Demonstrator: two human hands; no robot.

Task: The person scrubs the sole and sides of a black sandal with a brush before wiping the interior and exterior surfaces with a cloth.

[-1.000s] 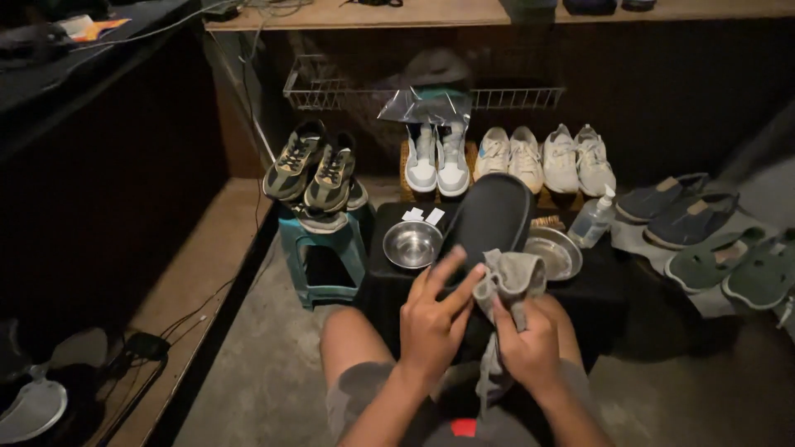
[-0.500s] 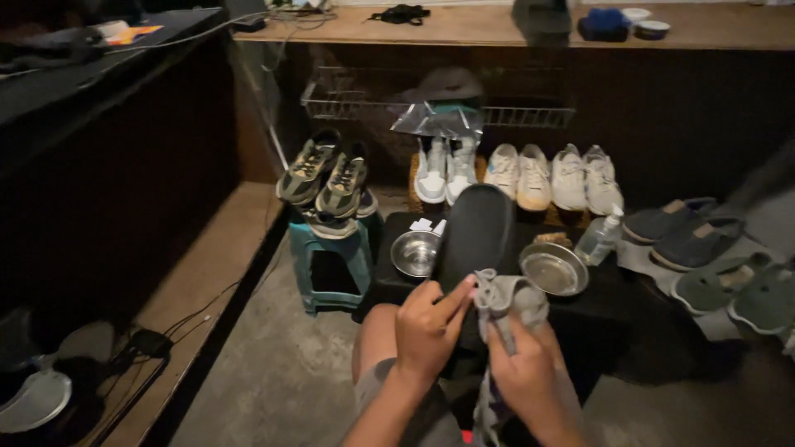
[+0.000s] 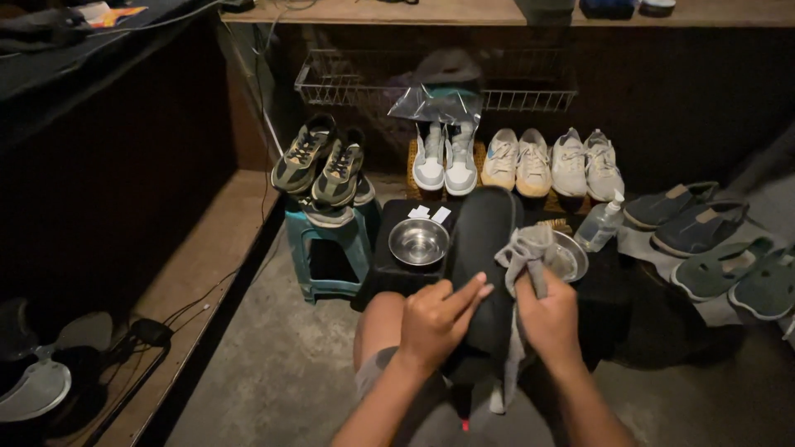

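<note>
My left hand (image 3: 439, 319) grips a dark slip-on shoe (image 3: 484, 248) by its near end, sole turned up and toe pointing away from me. A grey cloth (image 3: 527, 252) is bunched in my right hand (image 3: 551, 319) and pressed against the shoe's right edge, with a tail of it hanging down. Both hands are over my knees, just in front of a low black table (image 3: 389, 273).
On the table stand a steel bowl (image 3: 418, 241), a steel plate (image 3: 571, 258) and a clear spray bottle (image 3: 600, 223). Several sneakers (image 3: 513, 159) line the back, with two more on a teal stool (image 3: 327, 244). Dark slip-ons (image 3: 704, 240) lie at right. A wire rack (image 3: 356, 83) hangs above.
My right hand has carried the cloth up along the shoe's right side. The view has tilted down a little, and the left hand keeps its hold.
</note>
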